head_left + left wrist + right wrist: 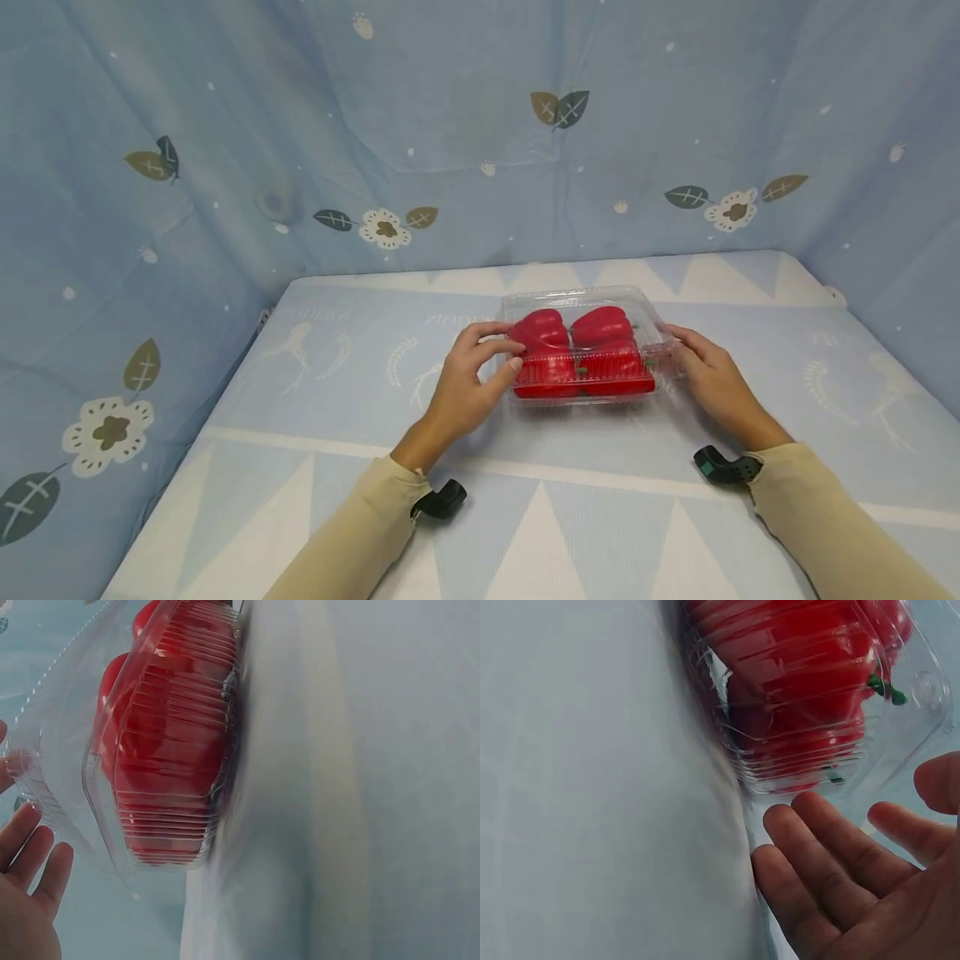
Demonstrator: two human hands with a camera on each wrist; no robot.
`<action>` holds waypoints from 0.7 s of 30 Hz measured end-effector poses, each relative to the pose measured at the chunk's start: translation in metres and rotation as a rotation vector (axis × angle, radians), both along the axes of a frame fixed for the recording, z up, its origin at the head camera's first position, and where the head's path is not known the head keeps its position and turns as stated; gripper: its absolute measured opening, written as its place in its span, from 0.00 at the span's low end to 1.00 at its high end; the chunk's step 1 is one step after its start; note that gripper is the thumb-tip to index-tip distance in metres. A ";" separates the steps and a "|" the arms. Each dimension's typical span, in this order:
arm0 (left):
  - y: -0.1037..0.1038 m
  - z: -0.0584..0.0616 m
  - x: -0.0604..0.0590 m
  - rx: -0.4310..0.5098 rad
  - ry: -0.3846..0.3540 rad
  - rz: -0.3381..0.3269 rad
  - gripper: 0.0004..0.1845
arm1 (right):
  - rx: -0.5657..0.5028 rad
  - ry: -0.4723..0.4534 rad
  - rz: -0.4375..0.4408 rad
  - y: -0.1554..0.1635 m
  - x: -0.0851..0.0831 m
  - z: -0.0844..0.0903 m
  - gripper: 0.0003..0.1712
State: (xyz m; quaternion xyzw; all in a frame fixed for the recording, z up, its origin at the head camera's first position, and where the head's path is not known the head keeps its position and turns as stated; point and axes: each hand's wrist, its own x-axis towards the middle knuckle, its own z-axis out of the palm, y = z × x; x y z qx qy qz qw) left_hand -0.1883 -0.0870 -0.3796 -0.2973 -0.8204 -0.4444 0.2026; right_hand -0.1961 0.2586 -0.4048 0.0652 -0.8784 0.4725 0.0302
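Observation:
A clear plastic clamshell box (585, 296) stands on the table with several red bell peppers (603, 325) inside. Green stems show through the plastic in the right wrist view. My left hand (468, 379) is at the box's left side, its fingertips right at the lid corner and the thumb apart from the fingers. In the left wrist view the clear lid (56, 735) rises above the ribbed base. On the opposite side is my right hand (712, 379), fingers extended and slightly spread, with the fingertips close to the box's right end.
A pale blue and white patterned cloth covers the table (330, 367). Blue fabric (480, 150) with leaf and flower prints hangs behind and at both sides. Black bands (442, 500) sit at both wrists, below beige sleeves.

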 end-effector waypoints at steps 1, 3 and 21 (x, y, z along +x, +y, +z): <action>0.000 0.000 0.000 -0.001 0.003 -0.002 0.10 | 0.007 0.003 -0.005 0.001 0.000 0.000 0.29; -0.001 -0.001 0.001 0.000 0.010 -0.004 0.10 | 0.013 0.001 -0.011 0.002 0.000 0.000 0.28; -0.002 -0.009 0.007 -0.003 0.026 -0.003 0.08 | 0.017 0.023 0.007 0.005 0.004 0.001 0.25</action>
